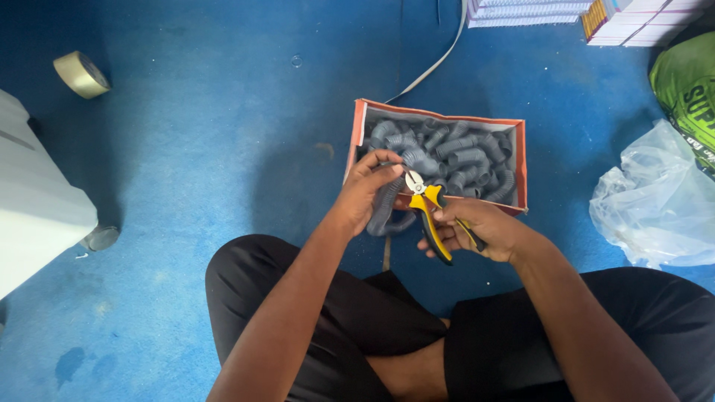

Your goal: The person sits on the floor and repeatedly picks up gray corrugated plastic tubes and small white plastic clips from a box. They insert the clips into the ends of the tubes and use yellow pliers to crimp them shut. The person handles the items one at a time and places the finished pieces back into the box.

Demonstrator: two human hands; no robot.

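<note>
- far left: white box-like object (pixel 30 201) sits on the blue floor (pixel 208 126), roll of tan tape (pixel 80 74) above it, small round lid-like thing (pixel 100 238) at its lower corner; all well apart from the hands, no snag risk there
- wide open floor left of the hands, the freest room for swinging an elbow or laying cut pieces
- left hand (pixel 366 195) has fingers closed round a grey corrugated hose piece (pixel 387 212), held just in front of the box's near edge, lower end curling below the hand
- risk: left fingertips sit right next to the cutter head; a slip or a bite placed too near could nip a finger
- risk: the ribbed hose is springy, it may twist or jump out of the blades, giving a ragged cut or a flying offcut
- yellow-and-black side cutters (pixel 428 216) in the right hand (pixel 477 231), fingers wrapped on the handles, blades at the hose; blade gap too small to tell
- orange cardboard box (pixel 521 167) full of grey hose pieces (pixel 454 152), just beyond the hands; low wall, the hanging hose could catch its near rim
- crossed legs in black trousers (pixel 335 327) directly under the hands, offcuts would drop onto the lap
- right side tighter: clear plastic bag (pixel 655 201), green sack (pixel 689 89), stacked books (pixel 596 15) at the top edge; white strap (pixel 439 56) runs from the box's back
</note>
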